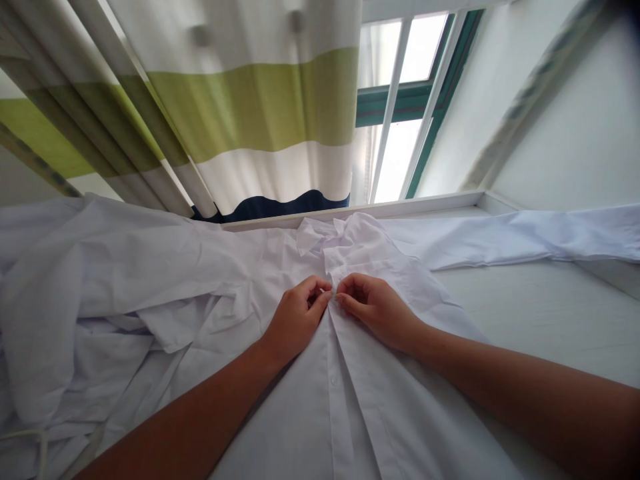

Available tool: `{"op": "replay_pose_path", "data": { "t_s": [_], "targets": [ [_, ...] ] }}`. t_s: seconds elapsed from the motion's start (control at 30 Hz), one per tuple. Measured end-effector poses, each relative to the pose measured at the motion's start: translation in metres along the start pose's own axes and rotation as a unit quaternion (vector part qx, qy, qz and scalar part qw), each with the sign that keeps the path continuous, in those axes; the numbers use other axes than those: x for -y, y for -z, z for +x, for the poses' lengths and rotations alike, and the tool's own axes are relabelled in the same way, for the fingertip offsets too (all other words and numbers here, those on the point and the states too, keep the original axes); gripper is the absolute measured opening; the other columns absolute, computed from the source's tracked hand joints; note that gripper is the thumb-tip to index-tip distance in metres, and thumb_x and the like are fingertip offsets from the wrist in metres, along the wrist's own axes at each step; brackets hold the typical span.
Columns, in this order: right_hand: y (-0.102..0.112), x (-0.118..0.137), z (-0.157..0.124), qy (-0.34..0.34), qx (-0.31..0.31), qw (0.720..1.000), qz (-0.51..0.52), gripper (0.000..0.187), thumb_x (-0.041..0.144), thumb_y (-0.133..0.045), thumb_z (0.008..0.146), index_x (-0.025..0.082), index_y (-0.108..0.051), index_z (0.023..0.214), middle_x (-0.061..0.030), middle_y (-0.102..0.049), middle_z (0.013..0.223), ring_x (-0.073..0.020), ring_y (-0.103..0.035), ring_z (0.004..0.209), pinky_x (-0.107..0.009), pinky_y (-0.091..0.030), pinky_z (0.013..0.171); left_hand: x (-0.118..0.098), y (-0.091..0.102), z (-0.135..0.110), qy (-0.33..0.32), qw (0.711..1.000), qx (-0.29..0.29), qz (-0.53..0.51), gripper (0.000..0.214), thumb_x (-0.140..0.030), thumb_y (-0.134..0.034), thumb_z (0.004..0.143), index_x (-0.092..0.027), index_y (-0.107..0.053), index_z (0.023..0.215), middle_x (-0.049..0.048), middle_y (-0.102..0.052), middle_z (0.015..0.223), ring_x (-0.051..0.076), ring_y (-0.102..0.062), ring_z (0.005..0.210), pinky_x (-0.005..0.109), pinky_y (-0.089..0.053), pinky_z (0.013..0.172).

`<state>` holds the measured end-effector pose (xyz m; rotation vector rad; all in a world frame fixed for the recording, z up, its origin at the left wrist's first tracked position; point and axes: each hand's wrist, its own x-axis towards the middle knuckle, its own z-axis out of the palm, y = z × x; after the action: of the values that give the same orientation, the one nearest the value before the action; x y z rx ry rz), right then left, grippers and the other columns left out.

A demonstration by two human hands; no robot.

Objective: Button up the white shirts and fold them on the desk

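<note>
Head view, the sole one. Looking down on a white shirt (300, 417), spread front up on a white tabletop (550, 317), collar (363, 230) toward the far rim. At the front opening, below the collar: left hand (300, 312) and right hand (376, 308), almost fingertip to fingertip, each with thumb and forefinger closed on the cloth. Cannot tell whether a button or only fabric between the tips; too small and partly covered.

Below the hands, an open gap: to the left, a button strip (341, 427) with one button (334, 381) in plain sight; to the right, the facing front edge (364, 397), slanting away from it toward the near side.

For good handling: pinch fine, with tips only, well clear of the cloth underneath. Bring both edges level before working them against each other; no tugging, so as not to pucker the front. Let the left steady and the right make the small turns, or the reverse. Smooth the gap downward afterward, strip under edge, for an even line. Watch the heaped cloth (115, 363) at left, near the left forearm; easy to drag along with an elbow.
</note>
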<state>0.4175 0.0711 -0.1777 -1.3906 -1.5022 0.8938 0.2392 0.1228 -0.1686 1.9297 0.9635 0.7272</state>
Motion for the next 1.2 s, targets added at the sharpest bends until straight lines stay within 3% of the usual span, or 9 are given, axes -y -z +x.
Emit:
{"op": "replay_pose_path", "data": {
  "t_s": [0.13,0.37,0.53,0.87,1.03,1.2],
  "targets": [
    [-0.001,-0.001,0.0,-0.001,-0.002,1.0,0.006,0.01,0.03,-0.06,0.089,0.022,-0.06,0.082,0.0005,-0.062,0.072,-0.0157,-0.056,0.068,-0.029,-0.044,0.063,0.001,0.001,0.001,0.021,1.0,0.004,-0.014,0.016,-0.035,-0.059,0.093,-0.021,-0.063,0.095,-0.0038,-0.058,0.07,0.013,-0.055,0.066,0.025,-0.042,0.064],
    [-0.002,-0.006,0.0,0.006,-0.015,1.0,0.013,0.003,0.024,-0.06,0.088,0.023,-0.058,0.088,0.003,-0.056,0.072,-0.0146,-0.053,0.068,-0.028,-0.041,0.063,0.0,-0.002,-0.001,0.007,1.0,0.002,-0.008,0.018,-0.036,-0.063,0.089,-0.02,-0.056,0.085,-0.002,-0.06,0.077,0.013,-0.055,0.07,0.025,-0.042,0.064],
    [0.0,-0.001,0.0,0.016,-0.022,1.0,0.013,0.006,0.025,-0.06,0.088,0.022,-0.057,0.084,0.0036,-0.054,0.072,-0.0134,-0.049,0.068,-0.027,-0.039,0.063,-0.005,0.0,-0.002,0.006,0.995,-0.019,0.1,0.022,-0.036,-0.063,0.087,-0.021,-0.051,0.077,-0.0044,-0.054,0.068,0.012,-0.049,0.063,0.026,-0.037,0.06],
    [0.001,0.001,0.001,0.029,-0.013,0.998,0.049,0.019,0.034,-0.053,0.095,0.019,-0.06,0.084,0.0039,-0.057,0.068,-0.0127,-0.051,0.066,-0.027,-0.04,0.066,-0.016,0.003,-0.01,0.012,0.957,0.038,0.289,0.018,-0.032,-0.056,0.089,-0.021,-0.056,0.075,-0.0008,-0.065,0.075,0.016,-0.055,0.068,0.029,-0.032,0.062],
    [0.003,0.002,0.001,0.035,-0.01,0.997,0.065,0.023,0.035,-0.053,0.096,0.019,-0.058,0.079,0.0044,-0.057,0.064,-0.0121,-0.051,0.063,-0.026,-0.04,0.064,-0.046,0.017,-0.021,0.04,0.923,0.107,0.367,0.025,-0.033,-0.046,0.095,-0.023,-0.066,0.085,0.0032,-0.071,0.088,0.022,-0.063,0.08,0.032,-0.034,0.066],
    [0.002,0.001,0.002,0.048,-0.01,0.997,0.061,0.025,0.035,-0.052,0.096,0.019,-0.059,0.078,0.0047,-0.056,0.061,-0.0112,-0.049,0.059,-0.024,-0.038,0.062,-0.09,0.024,-0.059,0.071,0.892,0.152,0.42,0.029,-0.041,-0.047,0.096,-0.023,-0.065,0.081,0.004,-0.071,0.086,0.024,-0.064,0.079,0.033,-0.032,0.065]
  ]
}}
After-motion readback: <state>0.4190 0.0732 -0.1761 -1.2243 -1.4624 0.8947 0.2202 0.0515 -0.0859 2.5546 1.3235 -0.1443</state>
